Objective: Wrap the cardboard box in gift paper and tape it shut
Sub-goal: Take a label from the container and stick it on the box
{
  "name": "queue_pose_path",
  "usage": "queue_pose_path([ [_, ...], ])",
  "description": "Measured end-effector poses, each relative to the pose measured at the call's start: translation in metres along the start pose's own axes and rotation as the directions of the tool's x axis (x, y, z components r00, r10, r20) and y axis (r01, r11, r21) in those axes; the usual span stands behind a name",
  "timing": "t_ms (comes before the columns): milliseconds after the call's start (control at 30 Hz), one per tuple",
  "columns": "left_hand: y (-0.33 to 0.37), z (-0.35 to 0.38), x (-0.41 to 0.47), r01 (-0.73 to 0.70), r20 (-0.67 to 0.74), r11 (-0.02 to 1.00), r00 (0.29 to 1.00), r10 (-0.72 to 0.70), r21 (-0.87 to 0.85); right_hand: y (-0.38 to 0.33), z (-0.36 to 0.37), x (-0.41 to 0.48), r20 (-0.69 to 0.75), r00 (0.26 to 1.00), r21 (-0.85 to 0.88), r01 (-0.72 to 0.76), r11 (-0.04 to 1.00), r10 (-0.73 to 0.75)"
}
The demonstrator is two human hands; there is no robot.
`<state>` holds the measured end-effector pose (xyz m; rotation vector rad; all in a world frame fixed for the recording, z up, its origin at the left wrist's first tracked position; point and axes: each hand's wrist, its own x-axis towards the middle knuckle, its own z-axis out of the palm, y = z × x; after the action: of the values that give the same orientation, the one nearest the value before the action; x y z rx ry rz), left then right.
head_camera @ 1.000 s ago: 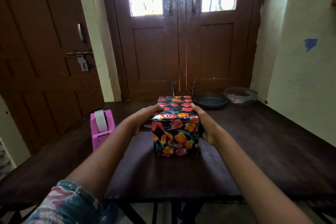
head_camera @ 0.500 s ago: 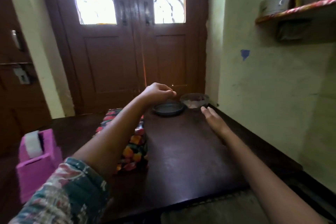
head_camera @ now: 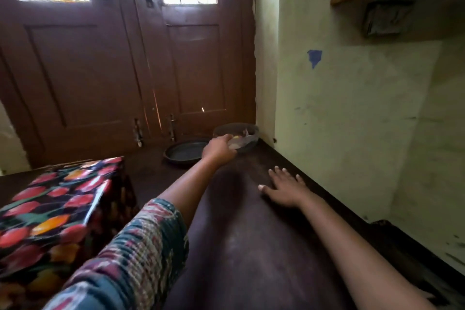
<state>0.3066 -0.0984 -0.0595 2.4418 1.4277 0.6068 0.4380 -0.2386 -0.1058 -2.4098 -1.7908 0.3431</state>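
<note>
At the far corner of the table [head_camera: 251,246], my left hand [head_camera: 218,150] is stretched out to the clear bowl [head_camera: 251,142]. Its fingers are curled at the near rim, and they are hidden, so I cannot tell whether they pinch anything inside. My right hand [head_camera: 284,189] lies flat on the tabletop with fingers spread, holding nothing. The box [head_camera: 57,199] sits at the left, well apart from both hands. Flowered paper [head_camera: 30,236] covers its top and every side I can see, with a folded edge running across the top. I judge the wrapping nearly or wholly done. I can make out no tape on it, so a last seal may remain. A dark plate [head_camera: 185,156] sits just beside the bowl.
</note>
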Motion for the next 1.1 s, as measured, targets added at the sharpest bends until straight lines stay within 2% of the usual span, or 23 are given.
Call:
queue_pose_path([
  [167,0.000,0.029,0.046,-0.117,0.074,0.970,0.992,0.103,0.212,0.007,0.005,0.015,0.086,0.996,0.000,-0.017,1.000,0.017],
  [467,0.001,0.046,0.053,-0.137,0.022,0.966,0.990,0.136,0.217,0.010,0.001,0.017,0.124,0.992,0.051,-0.006,0.999,-0.001],
  [633,0.001,0.031,0.009,-0.201,0.093,0.966,0.978,0.188,0.160,0.002,-0.002,0.007,0.077,0.997,0.066,-0.012,0.998,0.007],
  [767,0.000,0.019,-0.037,-0.204,0.123,0.970,0.974,0.188,0.131,-0.001,-0.010,-0.013,0.038,0.999,0.280,-0.017,0.960,0.007],
  [900,0.001,0.012,-0.089,-0.209,0.076,0.978,0.975,0.208,0.012,-0.004,-0.008,-0.039,-0.023,0.993,0.540,-0.087,0.837,0.118],
  [1000,0.000,0.008,-0.121,-0.246,0.056,0.967,0.967,0.249,-0.059,-0.007,-0.007,-0.056,-0.132,0.973,0.619,-0.068,0.782,0.189],
  [1100,-0.001,-0.001,-0.138,-0.253,0.032,0.960,0.965,0.259,-0.119,-0.011,-0.009,-0.067,-0.217,0.953,0.625,-0.030,0.780,0.210],
])
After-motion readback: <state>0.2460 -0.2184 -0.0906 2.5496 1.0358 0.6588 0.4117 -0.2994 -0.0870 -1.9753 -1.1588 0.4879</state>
